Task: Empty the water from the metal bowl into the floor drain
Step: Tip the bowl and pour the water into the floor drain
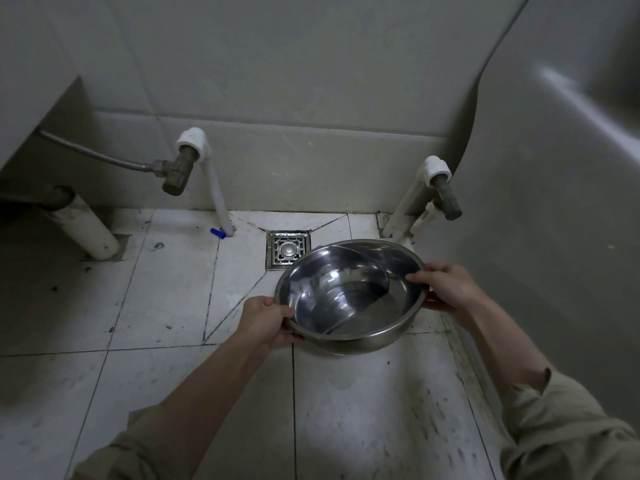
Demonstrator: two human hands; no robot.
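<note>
Pipe point(86, 233): white, at 9 o'clock, well apart from the work.
Left hand point(265, 320): closed on the bowl rim at its 8 o'clock, thumb inside.
Drain point(286, 251): square grate at 12 o'clock, just beyond the bowl's far lip.
Bowl point(349, 296): metal, held off the floor, tilted left; shallow water pooled low inside.
Right hand point(443, 285): closed on the rim at 3 o'clock.
Pour: judged best to carry the far lip over the grate, then tip slowly forward so nothing splashes.
</note>
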